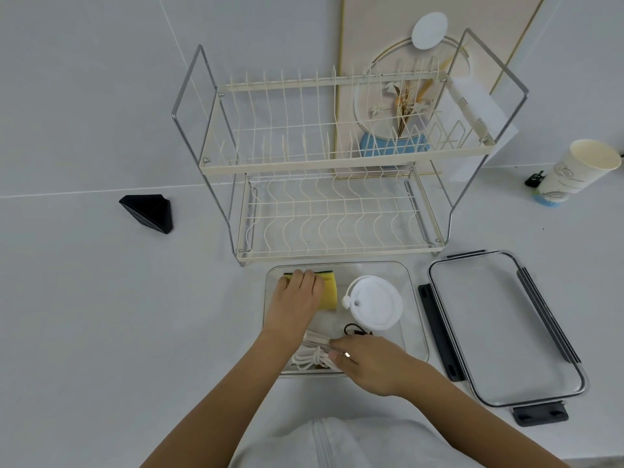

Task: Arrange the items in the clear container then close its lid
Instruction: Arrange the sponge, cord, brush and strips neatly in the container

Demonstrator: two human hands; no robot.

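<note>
A: Where do things stand?

B: The clear container (pixel 413 319) sits on the bench (pixel 101 298) just in front of the dish rack (pixel 334 184). Inside are a yellow sponge (pixel 329 292) at the far left, a white cup (pixel 374 307) with its cap on beside it, and a coil of white cord (pixel 312 358) at the near edge. The lid (pixel 499 329) lies flat to the container's right, dark latches folded out.

A: And the hands?

B: The left hand (pixel 299 295) reaches in palm down, fingers curled over the sponge and gripping it. The right hand (pixel 364 361) comes across from the right, fingertips pinching the cord; a small dark item by it is too hidden to name.

A: How will these handle?

B: The sponge looks soft and light, so it should squash into the corner; take it across its width. The cord is floppy and likely to uncoil, best held round the whole bundle. The cup seems stiff but tall, so it may foul the lid. The lid looks rigid; lift it by its long edges and press the latches last.
</note>
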